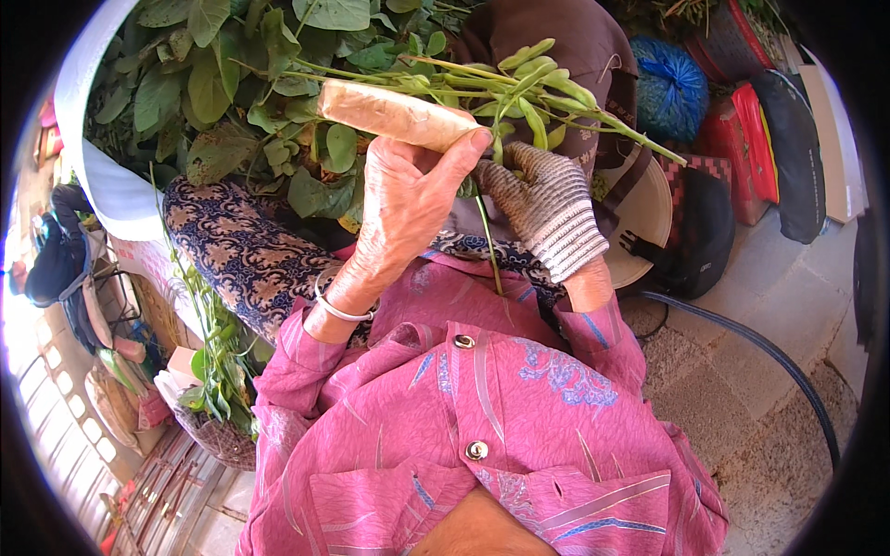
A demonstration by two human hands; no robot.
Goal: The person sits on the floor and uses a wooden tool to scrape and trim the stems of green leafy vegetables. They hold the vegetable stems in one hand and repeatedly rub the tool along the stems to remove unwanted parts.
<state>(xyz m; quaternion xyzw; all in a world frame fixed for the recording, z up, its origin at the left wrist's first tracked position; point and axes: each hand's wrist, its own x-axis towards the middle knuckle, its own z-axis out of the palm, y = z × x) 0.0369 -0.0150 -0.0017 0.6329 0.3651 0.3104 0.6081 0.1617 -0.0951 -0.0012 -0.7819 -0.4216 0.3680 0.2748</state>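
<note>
My left hand (417, 187), bare and with a white bangle at the wrist, is closed around a pale, tape-wrapped handle (400, 115); what the handle belongs to cannot be told. Its thumb tip meets the fingers of my right hand (546, 201), which wears a striped knit glove. My right hand pinches a green stem at a cluster of soybean pods (535, 118). The cut end of a soybean stalk (646, 142) points to the right above the glove. Leafy soybean plants (208, 76) are heaped ahead and to the left, over patterned trousers (243, 243).
A round pale basin (657, 229) stands right of the glove, partly hidden by a brown cloth. Beyond it are a blue plastic bag (671, 90), red boxes and a black bag (702, 243). A dark hose (772, 347) curves over the paving. More bean plants (222, 347) lie in a container at left.
</note>
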